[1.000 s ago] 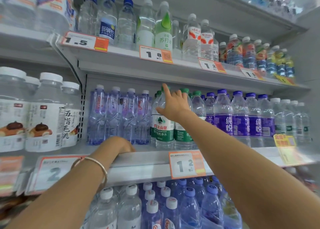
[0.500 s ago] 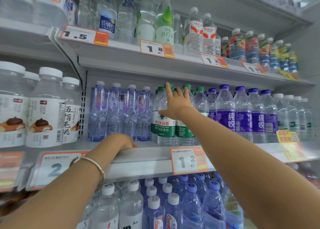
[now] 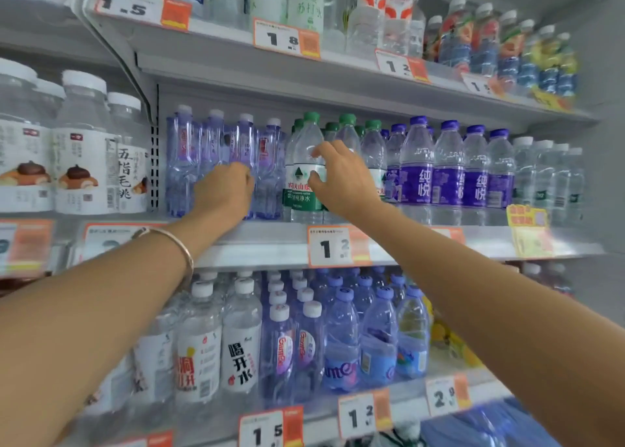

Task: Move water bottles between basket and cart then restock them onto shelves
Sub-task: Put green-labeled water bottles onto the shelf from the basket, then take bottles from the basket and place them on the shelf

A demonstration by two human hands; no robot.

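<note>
On the middle shelf stands a row of green-capped water bottles with green and white labels. My right hand hovers in front of them at label height, fingers spread and bent, with nothing in it. Left of them stand several purple-tinted bottles with white caps. My left hand, a bangle on its wrist, is pressed against these bottles with its fingers curled. Whether it grips one is hidden behind the hand.
Purple-labelled bottles and clear ones fill the shelf to the right. Large white-capped bottles stand at the left. The upper shelf and lower shelf are packed with bottles. Price tags line the shelf edges.
My left hand rose from the shelf edge to the purple-tinted bottles. My right hand dropped from the green caps to label height and its fingers bent.
</note>
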